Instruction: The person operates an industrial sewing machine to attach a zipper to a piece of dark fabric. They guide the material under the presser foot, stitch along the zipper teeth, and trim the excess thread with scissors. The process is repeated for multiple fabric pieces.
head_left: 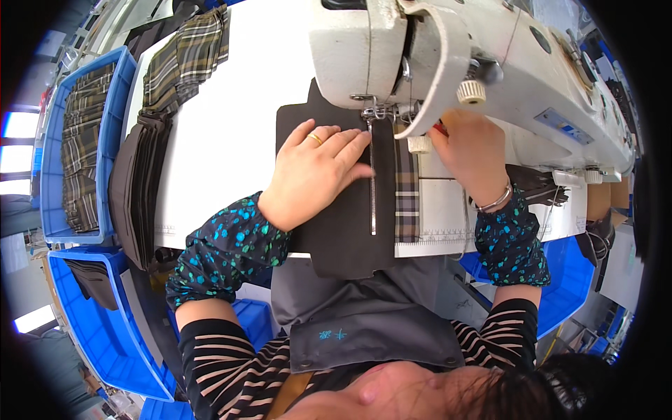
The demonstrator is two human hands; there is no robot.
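Observation:
A dark fabric panel (339,231) lies under the needle area of a white sewing machine (343,52), with a metal-toothed zipper (373,199) running down it from the presser foot (376,112). My left hand (311,168) lies flat on the panel, its fingers stretched out and the fingertips at the zipper's left edge. Beside the dark panel, on the right, shows a plaid fabric strip (407,192). My right hand (472,150) is closed close to the needle area, gripping a small red object (440,127) that the fingers and a machine guard mostly hide.
On the left stand a blue crate (117,91) of folded plaid pieces and a stack of dark fabric pieces (136,185). More plaid fabric (185,63) lies behind the stack. Lower left is another blue crate (115,336). Dark strips (539,185) lie right of my right wrist.

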